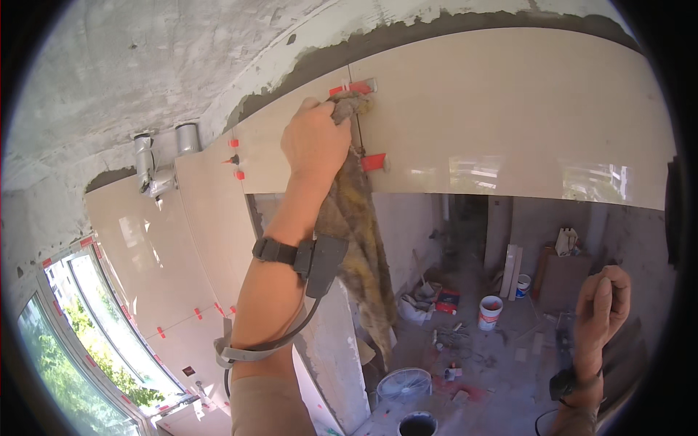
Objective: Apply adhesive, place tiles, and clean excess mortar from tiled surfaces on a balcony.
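My left hand (318, 138) is raised to the wall, closed around the top of a dirty grey-brown rag (356, 247). The rag presses at the joint between two glossy beige tiles (509, 109) and hangs down past their lower edge. Just above the bunched cloth sits a red tile-levelling wedge (356, 87); another red wedge (374, 162) crosses the same joint lower down. My right hand (603, 305) is held up at the lower right, away from the tiles. Its fingers are curled against the thumb, and nothing shows in them.
An opening lies under the tiles. On the floor beyond stand a white bucket (491, 312), a round fan (404, 385) and a dark bucket (417, 424), with scattered tools. Silver ducts (149, 163) project from the left wall above a window (102, 327).
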`<state>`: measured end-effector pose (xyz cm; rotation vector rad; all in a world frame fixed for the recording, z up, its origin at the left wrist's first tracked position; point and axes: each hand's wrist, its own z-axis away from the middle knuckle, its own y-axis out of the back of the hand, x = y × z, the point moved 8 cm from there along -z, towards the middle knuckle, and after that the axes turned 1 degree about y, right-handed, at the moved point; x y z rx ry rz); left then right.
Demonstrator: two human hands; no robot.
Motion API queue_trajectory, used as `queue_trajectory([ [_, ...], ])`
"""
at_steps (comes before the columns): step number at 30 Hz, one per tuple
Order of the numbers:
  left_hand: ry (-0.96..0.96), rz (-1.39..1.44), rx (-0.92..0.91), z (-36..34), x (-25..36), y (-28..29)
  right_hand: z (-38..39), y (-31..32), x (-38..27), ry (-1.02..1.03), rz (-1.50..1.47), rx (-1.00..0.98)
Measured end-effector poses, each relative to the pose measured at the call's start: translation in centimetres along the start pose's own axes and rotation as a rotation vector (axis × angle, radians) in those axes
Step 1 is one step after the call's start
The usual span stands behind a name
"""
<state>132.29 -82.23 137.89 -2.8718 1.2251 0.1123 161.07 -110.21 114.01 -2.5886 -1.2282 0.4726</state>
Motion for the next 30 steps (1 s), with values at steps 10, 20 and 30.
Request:
queue_trajectory([
  [10,-0.103,-0.026,0.019,2.6,2.6,-0.4,3.2,7.9,2.6,-0.236,0.151,0.106],
  [20,-0.189,-0.124,-0.044,1.4,2.3,0.6,7.3,10.6,5.8,-0.356,0.091,0.238],
  [30,0.06,0.072,-0.094,3.0,-13.5,-4.1,10.2,16.2,2.8,-0.391,0.14,0.391],
])
